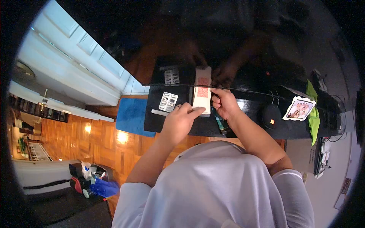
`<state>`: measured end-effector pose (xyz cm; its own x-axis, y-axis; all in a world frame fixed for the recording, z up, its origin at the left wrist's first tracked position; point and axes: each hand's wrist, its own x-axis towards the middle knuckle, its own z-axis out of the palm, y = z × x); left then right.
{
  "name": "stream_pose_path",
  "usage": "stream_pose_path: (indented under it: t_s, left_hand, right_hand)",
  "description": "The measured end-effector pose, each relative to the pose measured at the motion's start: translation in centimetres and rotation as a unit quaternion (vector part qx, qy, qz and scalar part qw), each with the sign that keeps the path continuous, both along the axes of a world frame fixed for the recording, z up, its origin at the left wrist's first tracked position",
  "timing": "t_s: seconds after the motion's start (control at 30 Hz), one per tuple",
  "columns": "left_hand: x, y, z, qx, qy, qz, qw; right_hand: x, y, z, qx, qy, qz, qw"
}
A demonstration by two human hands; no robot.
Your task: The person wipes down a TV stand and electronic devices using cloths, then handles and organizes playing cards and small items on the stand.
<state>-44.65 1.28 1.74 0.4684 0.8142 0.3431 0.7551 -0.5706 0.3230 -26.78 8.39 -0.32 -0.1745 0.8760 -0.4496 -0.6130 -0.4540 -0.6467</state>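
Note:
A long white card-like piece with a red patterned block (pixel 201 103) lies on the black tabletop, its far end close to the glossy dark panel that mirrors it. My left hand (pixel 181 121) grips its near left corner, thumb across the near edge. Curled in a pinch, my right hand (pixel 225 103) has its fingertips at the far right edge of the same piece. Left of it lies a pale sheet with rows of dark oval pieces (pixel 167 102), and a thin white stick (pixel 160 112) sits just below. A teal packet (pixel 221 123) is partly hidden under my right hand.
To the right stand a round black object with an orange sticker (pixel 270 117), a white-framed photo (pixel 299 109) and a bright green cloth (pixel 313 125). The glossy dark panel (pixel 243 49) rises behind. A blue mat (pixel 133 114) lies on the wooden floor to the left.

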Motion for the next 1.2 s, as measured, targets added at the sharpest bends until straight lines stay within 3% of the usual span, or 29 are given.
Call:
stream_pose_path:
  t_s: [0.17,0.3,0.5,0.6,0.67,0.8,0.87,1.2]
  left_hand:
    - [-0.6,0.3,0.2,-0.185,-0.108,0.102,0.972]
    - [-0.6,0.5,-0.6,-0.262,-0.071,0.084,0.959]
    - [-0.4,0.7,-1.1,-0.317,-0.125,0.104,0.935]
    - [-0.9,2.4,-1.3,-0.382,-0.127,0.091,0.911]
    - [-1.0,3.7,-1.9,-0.472,-0.177,0.049,0.863]
    - [-1.1,4.3,-2.0,-0.496,-0.247,0.062,0.830]
    - [-1.5,4.5,-3.8,-0.491,-0.258,0.048,0.831]
    - [-0.1,2.3,-2.7,-0.477,-0.336,0.025,0.812]
  right_hand:
    - [0.1,0.1,-1.1,0.029,-0.017,0.016,0.999]
    - [-0.2,0.0,-1.3,0.044,-0.016,0.012,0.999]
    - [-0.6,-0.1,-1.4,0.026,-0.037,-0.016,0.999]
    - [-0.6,-0.8,-0.8,0.013,-0.049,-0.020,0.998]
    - [-0.7,-1.1,-0.7,0.010,-0.063,-0.017,0.998]
    - [-1.2,-1.2,-0.5,-0.006,-0.118,-0.009,0.993]
    - [-1.3,-1.3,-0.5,-0.011,-0.131,-0.016,0.991]
    - [-1.1,-1.5,-0.9,0.048,-0.145,0.055,0.987]
